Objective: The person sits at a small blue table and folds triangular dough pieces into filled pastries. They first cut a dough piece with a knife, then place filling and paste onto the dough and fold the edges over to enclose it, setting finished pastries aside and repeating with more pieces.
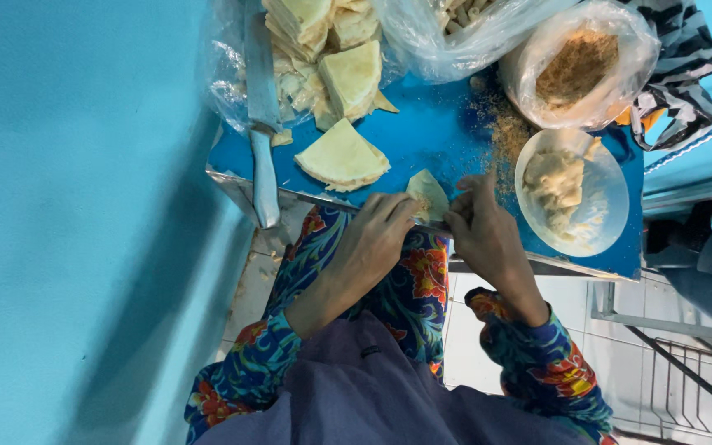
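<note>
My left hand (372,239) and my right hand (484,231) meet at the near edge of a blue table (430,124). Together they pinch a small pale wrapper sheet (428,195) that is folded over some filling. Just beyond my left hand lies a stack of quarter-round pale wrappers (341,156). Close to my right hand stands a clear bowl (599,210) with lumps of pale filling (555,185). Both sleeves are floral, dark blue with red.
A knife (261,115) lies at the table's left end. More cut wrappers (335,49) fill a clear bag at the back. A bagged bowl of brown crumbs (578,66) stands at the back right, with crumbs spilled nearby. A blue wall rises left; tiled floor below.
</note>
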Demonstrator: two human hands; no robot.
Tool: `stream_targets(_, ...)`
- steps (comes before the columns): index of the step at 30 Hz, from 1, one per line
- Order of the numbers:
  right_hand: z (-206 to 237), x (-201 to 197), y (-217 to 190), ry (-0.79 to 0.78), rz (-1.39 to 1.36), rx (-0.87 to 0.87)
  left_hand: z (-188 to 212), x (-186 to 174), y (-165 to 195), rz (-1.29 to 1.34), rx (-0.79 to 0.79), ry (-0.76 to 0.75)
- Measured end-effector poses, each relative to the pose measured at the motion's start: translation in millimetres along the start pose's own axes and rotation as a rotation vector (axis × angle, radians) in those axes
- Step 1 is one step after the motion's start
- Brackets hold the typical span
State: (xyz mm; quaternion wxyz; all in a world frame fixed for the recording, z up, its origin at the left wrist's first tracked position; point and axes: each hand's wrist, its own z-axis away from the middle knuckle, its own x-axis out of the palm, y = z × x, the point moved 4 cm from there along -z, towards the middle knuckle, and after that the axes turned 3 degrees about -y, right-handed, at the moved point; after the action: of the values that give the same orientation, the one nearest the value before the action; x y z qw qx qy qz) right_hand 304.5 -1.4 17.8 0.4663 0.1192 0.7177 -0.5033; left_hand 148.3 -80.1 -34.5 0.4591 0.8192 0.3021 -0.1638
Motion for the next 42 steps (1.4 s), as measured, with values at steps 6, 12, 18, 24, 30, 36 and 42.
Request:
stream_targets(6, 2, -1, -7, -0.004, -0.099, -0.064, 1, -1, -6, -0.033, -0.008, -0.091)
stream_targets(12, 1, 5, -13, -0.032, -0.123, -0.139, -7, -10, -13, 0.030, 0.006, -0.129)
stream_targets(18, -7, 6, -19, -0.127, -0.016, -0.140, -19, -21, -19, 0.039, 0.115, -0.184)
stream_targets(24, -8, -1, -23, -0.236, -0.018, -0.150, -22, -23, -22, 0.012, 0.224, -0.242)
stream_targets(30, -4, -2, -25, -0.226, 0.008, -0.203, -22, -14, -25, -0.143, 0.351, -0.211)
stream_targets(36, 3, 3, -23, -0.066, 0.130, -0.361, -28, 9, -25, -0.164, 0.197, -0.150)
stream_targets(42, -5, 0, -9, -0.065, 0.130, -0.253, -33, 14, -19, -0.220, 0.203, -0.088)
